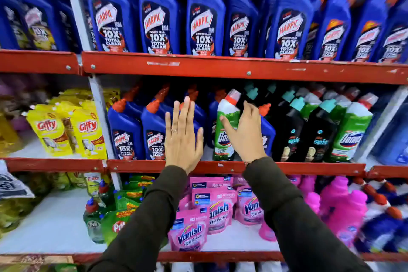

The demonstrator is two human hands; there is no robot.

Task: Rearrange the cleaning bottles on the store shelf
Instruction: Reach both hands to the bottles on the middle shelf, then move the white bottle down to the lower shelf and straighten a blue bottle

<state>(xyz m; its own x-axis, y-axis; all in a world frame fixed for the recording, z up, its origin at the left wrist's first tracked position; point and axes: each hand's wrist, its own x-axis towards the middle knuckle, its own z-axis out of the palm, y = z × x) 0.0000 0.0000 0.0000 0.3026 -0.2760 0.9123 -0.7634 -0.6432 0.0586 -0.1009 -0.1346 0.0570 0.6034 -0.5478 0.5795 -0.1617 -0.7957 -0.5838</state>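
- Domestos bottle point(225, 126), green and white with a red cap, stands on the middle shelf point(136, 165) and leans left at the top.
- Right hand point(245, 132) rests against this bottle's right side, thumb lying across the green label, fingers curled round behind; the grip looks loosely closed on it, not a tight clamp.
- Left hand point(182, 137) is held flat just left of the bottle, fingers spread and straight, palm toward the shelf, holding nothing; a ring point(174, 130) sits on one finger.
- Blue Harpic bottles point(125, 132) stand left of the left hand, with one partly hidden behind it.
- Black Spic bottles point(293, 134) stand right of the right hand, and another green Domestos point(348, 134) stands beyond them.
- Pink Vanish pouches point(212, 210) lie on the shelf beneath both wrists.
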